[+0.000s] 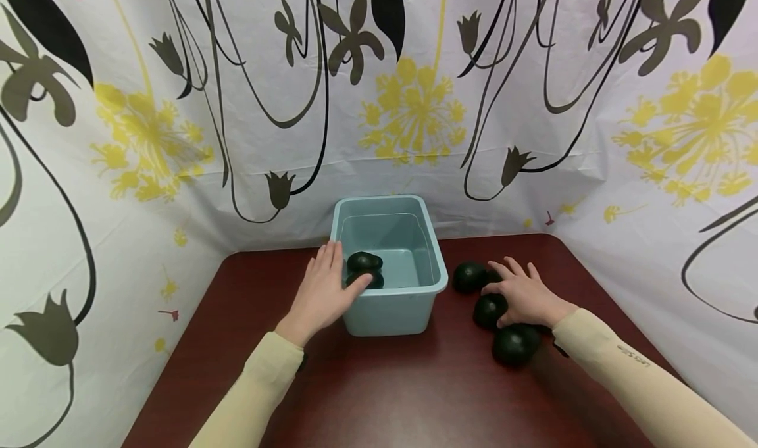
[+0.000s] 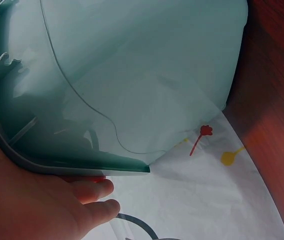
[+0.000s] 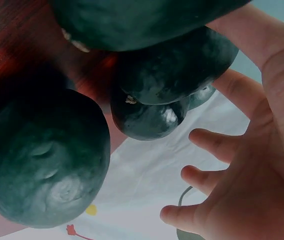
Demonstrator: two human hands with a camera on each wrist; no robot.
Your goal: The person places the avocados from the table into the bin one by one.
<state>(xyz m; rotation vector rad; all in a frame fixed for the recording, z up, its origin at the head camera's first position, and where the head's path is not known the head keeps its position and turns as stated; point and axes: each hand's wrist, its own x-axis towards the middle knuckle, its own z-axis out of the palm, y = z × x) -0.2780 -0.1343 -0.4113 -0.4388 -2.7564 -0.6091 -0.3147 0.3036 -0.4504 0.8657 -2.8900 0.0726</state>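
Observation:
A light blue plastic bin [image 1: 387, 311] stands on the table with two dark green avocados [image 1: 364, 261] in its near left part. My left hand [image 1: 320, 297] rests on its near left corner, fingers straight along the left rim and thumb over the front rim. In the left wrist view the fingers [image 2: 99, 210] lie outside the bin wall. To the right of the bin, my right hand [image 1: 527, 297] reaches over several loose avocados [image 1: 515, 346]. Its thumb and index finger lie close about one avocado [image 3: 177, 67]; the other fingers [image 3: 207, 177] are straight and spread.
The dark red table [image 1: 379, 395] has its back edge near a white curtain [image 1: 379, 132] printed with flowers. Another avocado [image 1: 470, 277] lies between the bin and the right hand. A large avocado [image 3: 47, 160] sits close to the camera in the right wrist view.

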